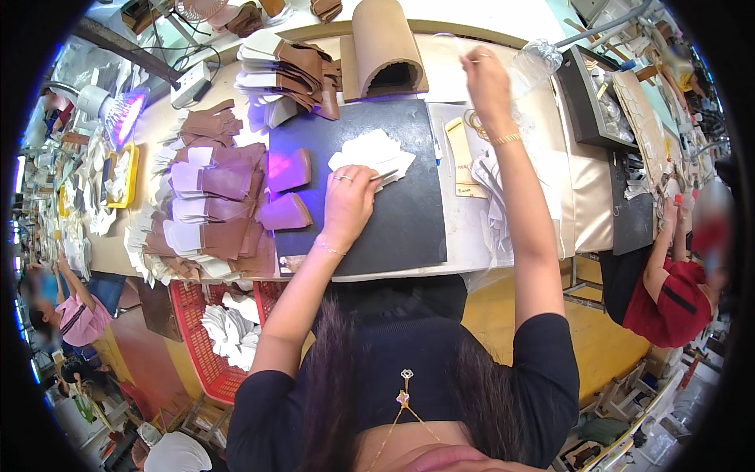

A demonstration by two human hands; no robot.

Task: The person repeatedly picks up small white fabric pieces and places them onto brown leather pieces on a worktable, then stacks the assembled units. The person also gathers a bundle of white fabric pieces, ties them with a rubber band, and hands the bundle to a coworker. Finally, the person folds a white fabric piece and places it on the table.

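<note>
White pieces [373, 148] in a loose pile under the left hand [350, 198]

The left hand's fingers are bent over the near edge of the pile, touching it; whether the thumb closes underneath to make a real pinch, I cannot tell. The pile lies on the black mat [397, 236], a little beyond its middle, with corners sticking out at several angles. The right hand [485, 79] is raised beyond the mat's far right corner, well apart from the pile, its fingers bent and drawn in (anything between them is too small to make out).

The pieces look thin and light, probably bendy rather than stiff, and likely to slide over one another if pushed from the side. They seem hard to break but easy to crease. A single outer corner on the right of the pile looks the best place to take hold, with the left hand steadying the rest.

Two brown pieces [285, 212] lie along the mat's left edge. Further left of the mat are rows of brown-and-white pieces [224, 177], with another stack [287, 71] beyond its far left part. A tan arched form [383, 35] stands beyond the mat's far edge; a tan card [462, 157] lies to its right.
</note>
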